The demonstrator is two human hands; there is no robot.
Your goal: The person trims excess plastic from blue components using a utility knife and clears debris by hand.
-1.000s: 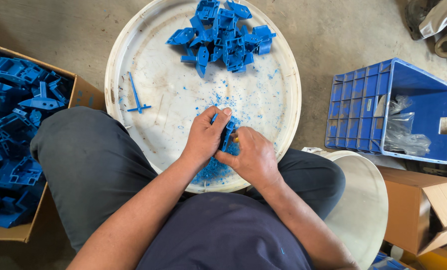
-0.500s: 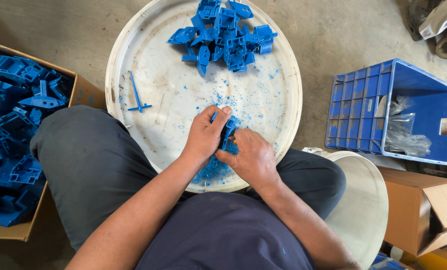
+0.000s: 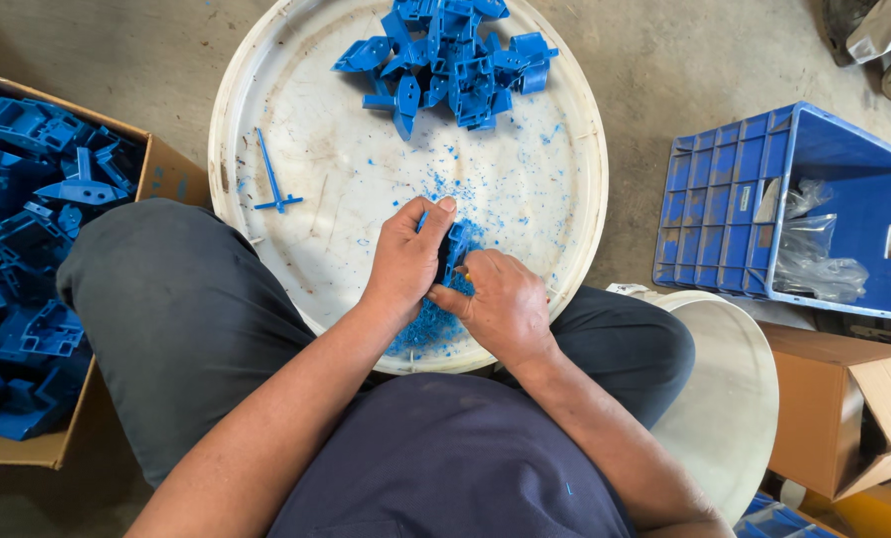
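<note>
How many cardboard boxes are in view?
2. One cardboard box at the left edge holds blue plastic parts; the other sits open at the lower right, below the blue crate. More may lie outside the frame.

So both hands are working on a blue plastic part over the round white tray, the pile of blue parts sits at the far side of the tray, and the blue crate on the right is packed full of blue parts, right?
Not quite. The head view shows the blue crate holds only a few clear plastic bags, not blue parts. The rest stands: the left hand and right hand work on a blue plastic part over the round white tray, with the pile of blue parts at its far side.
</note>
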